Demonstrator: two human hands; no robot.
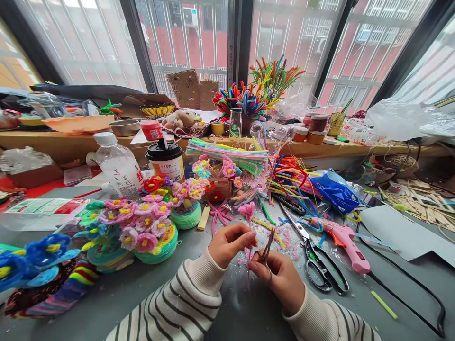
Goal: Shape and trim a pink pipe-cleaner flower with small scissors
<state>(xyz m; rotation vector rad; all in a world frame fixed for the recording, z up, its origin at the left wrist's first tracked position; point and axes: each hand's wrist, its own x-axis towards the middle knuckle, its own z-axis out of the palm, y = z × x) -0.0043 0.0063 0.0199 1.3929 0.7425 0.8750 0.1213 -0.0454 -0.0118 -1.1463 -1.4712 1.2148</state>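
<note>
Between the fingertips of my left hand [232, 244] is the stem of a pink pipe-cleaner flower [247, 211], held upright with the bloom above the fingers. My right hand [279, 272] is closed on a small pair of scissors [267, 250], its fingers in the handle loops and the blades pointing up, close to the stem. The stem runs down past my right fingertips, and I cannot tell whether they touch it. Pink and pale fuzz clippings [284, 239] lie scattered on the grey table under and behind both hands.
Finished pipe-cleaner flower pots [151, 227] crowd the left side. Large black-handled scissors [316, 260] and a pink glue gun [346, 241] with its cord lie at right. Behind are a bundle of pastel pipe cleaners [227, 154], a lidded cup [165, 161] and a plastic bottle [117, 166].
</note>
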